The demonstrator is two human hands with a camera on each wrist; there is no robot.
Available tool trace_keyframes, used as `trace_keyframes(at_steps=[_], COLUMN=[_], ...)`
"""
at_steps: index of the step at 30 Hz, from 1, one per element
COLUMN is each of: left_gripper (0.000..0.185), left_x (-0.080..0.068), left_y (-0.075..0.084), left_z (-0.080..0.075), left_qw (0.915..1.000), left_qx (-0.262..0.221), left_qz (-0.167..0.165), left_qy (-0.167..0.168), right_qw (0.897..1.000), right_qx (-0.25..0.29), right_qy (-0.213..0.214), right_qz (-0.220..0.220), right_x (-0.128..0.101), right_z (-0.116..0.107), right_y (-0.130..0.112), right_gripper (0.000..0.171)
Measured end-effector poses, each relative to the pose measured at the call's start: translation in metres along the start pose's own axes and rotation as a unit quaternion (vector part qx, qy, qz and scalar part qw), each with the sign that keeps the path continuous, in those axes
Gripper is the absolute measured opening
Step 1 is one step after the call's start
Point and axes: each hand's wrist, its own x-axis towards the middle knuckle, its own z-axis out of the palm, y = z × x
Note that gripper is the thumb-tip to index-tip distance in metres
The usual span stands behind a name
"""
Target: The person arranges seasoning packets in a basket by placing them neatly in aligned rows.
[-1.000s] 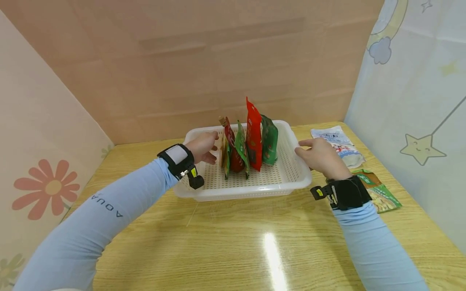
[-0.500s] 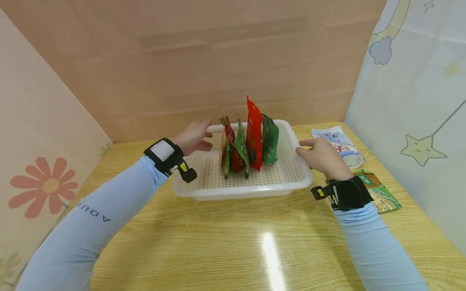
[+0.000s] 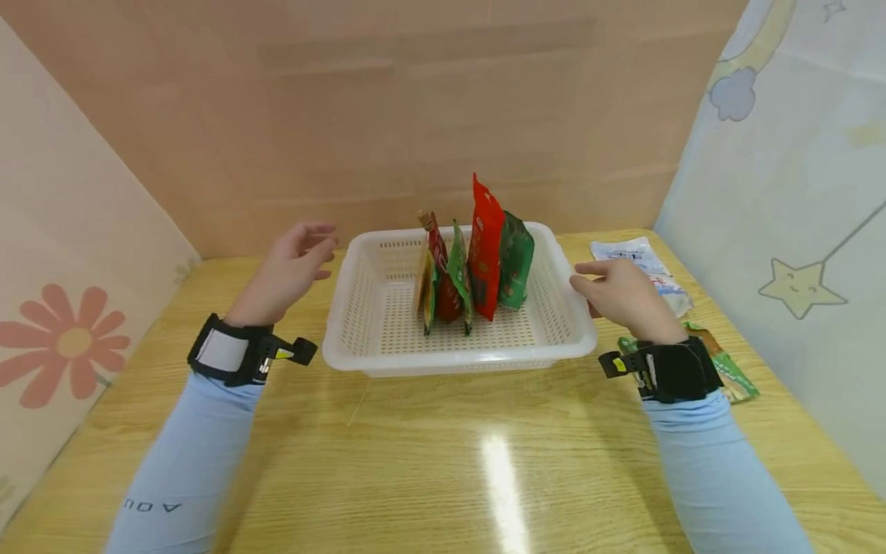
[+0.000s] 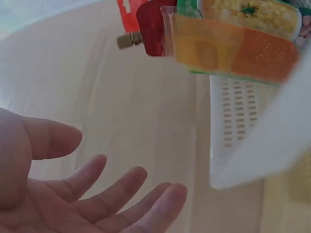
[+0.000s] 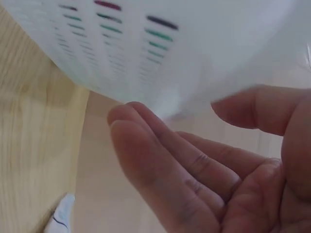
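A white plastic basket (image 3: 443, 362) with slotted walls stands on the table, holding several upright food packets. Among them are a tall red packet (image 3: 487, 254), a dark green packet (image 3: 516, 261) and a red spouted pouch (image 3: 438, 250) with a tan cap. A yellow-orange packet (image 4: 233, 48) shows at their left end in the left wrist view. My left hand (image 3: 285, 273) hovers left of the basket, fingers loosely spread and holding nothing. My right hand (image 3: 623, 296) holds the basket's right rim lightly, thumb on one side and fingers (image 5: 141, 150) against the outer wall.
Right of the basket lie a white-and-blue packet (image 3: 644, 265) and a green packet (image 3: 734, 373), partly hidden by my right hand and wrist. A brown backdrop (image 3: 415, 115) rises behind the wooden table (image 3: 388, 469), with patterned side walls left and right.
My left hand has drawn out of the basket and moved left, past its rim. My right hand has stayed at the right rim. The packets stand as before.
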Motion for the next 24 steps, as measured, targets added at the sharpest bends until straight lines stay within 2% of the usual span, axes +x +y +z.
trace_keyframes(at_steps=[5,7,10,13,17,21,24], left_gripper=[0.050,0.058,0.071,0.079,0.076,0.061,0.054], left_x=[-0.008,-0.007,-0.004,0.000,0.001,0.000,-0.001], left_y=[-0.024,-0.032,-0.041,-0.047,-0.052,-0.057,-0.061], left_z=[0.006,0.011,0.018,0.023,0.027,0.029,0.031], left_qw=[0.9994,0.9983,0.9946,0.9901,0.9858,0.9827,0.9839], left_qx=[0.006,0.017,0.024,0.004,-0.045,-0.087,-0.085], left_qz=[-0.030,-0.056,-0.095,-0.113,-0.108,-0.096,-0.087], left_qy=[0.019,0.007,-0.035,-0.083,-0.121,-0.132,-0.131], right_qw=[0.999,0.999,0.999,0.998,0.992,0.983,0.973], right_qx=[0.040,0.042,0.020,-0.020,-0.094,-0.171,-0.223], right_qy=[0.019,0.027,0.043,0.062,0.071,0.041,-0.007], right_qz=[-0.001,-0.001,0.005,0.020,0.038,0.046,0.051], right_x=[-0.012,-0.016,-0.021,-0.024,-0.022,-0.006,0.014], right_z=[-0.021,-0.031,-0.046,-0.061,-0.082,-0.101,-0.104], right_y=[0.010,0.017,0.028,0.040,0.056,0.067,0.077], right_gripper=[0.059,0.064,0.069,0.071,0.075,0.080,0.089])
